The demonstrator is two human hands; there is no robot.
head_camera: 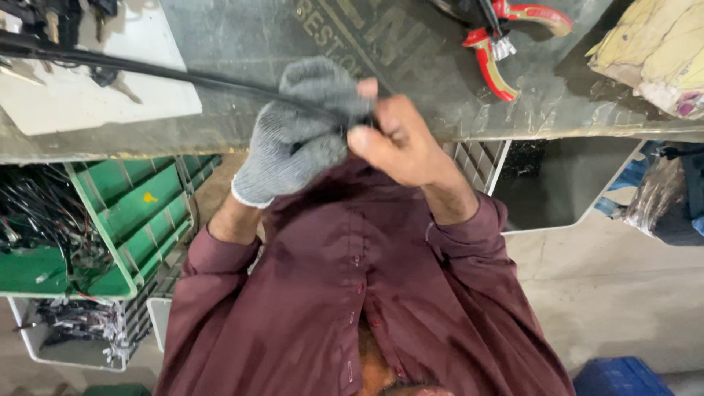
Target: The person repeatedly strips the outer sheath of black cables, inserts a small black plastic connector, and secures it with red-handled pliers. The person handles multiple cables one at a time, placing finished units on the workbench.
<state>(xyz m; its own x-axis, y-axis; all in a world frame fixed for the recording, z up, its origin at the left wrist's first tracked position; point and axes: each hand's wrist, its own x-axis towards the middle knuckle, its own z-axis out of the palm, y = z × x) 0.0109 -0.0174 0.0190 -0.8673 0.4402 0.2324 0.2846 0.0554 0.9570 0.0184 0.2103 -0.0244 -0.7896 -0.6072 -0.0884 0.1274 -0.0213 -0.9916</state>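
A dark, scuffed desk runs across the top of the view. On it at 1 o'clock lie red-handled pliers. At 2 o'clock a crumpled yellowish cloth sits by the desk's edge. At 10 o'clock lies a flat white board, and a black cable runs across it toward the middle.

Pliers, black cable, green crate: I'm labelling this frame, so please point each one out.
Pliers (490,64), head view, on a red handle.
Black cable (147,67), head view, mid-length over the bench.
Green crate (139,213), head view, on its slatted side.
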